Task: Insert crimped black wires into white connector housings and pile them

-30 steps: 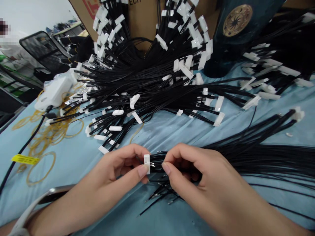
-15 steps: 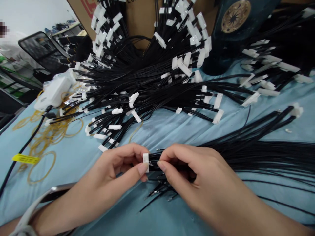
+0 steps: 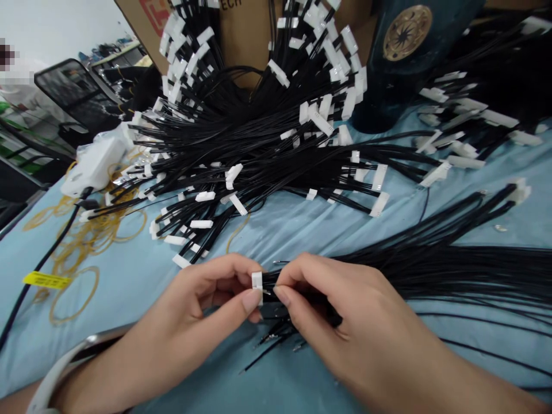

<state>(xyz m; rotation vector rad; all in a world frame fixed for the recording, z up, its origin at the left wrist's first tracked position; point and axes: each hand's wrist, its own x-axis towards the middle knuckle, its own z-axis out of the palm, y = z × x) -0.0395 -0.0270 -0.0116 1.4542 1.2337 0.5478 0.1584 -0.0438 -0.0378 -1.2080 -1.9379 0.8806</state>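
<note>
Between thumb and fingers, my left hand pinches a small white connector housing, with black wires entering its right side. My right hand is closed in a pinch on a thin black wire whose metal tip is at the housing; whether the tip sits inside I cannot tell. Below my hands, loose wire ends with metal terminals stick out over the cloth. A long bundle of black wires runs from under my right hand to the right edge.
A large heap of black wire harnesses with white connectors lies behind my hands. A dark blue tumbler and a cardboard box stand at the back. Yellow rubber bands and a white power strip are at left on the blue cloth.
The right hand has shifted very slightly left, toward the connector housing. Both hands keep their pinches, and the view has moved a little.
</note>
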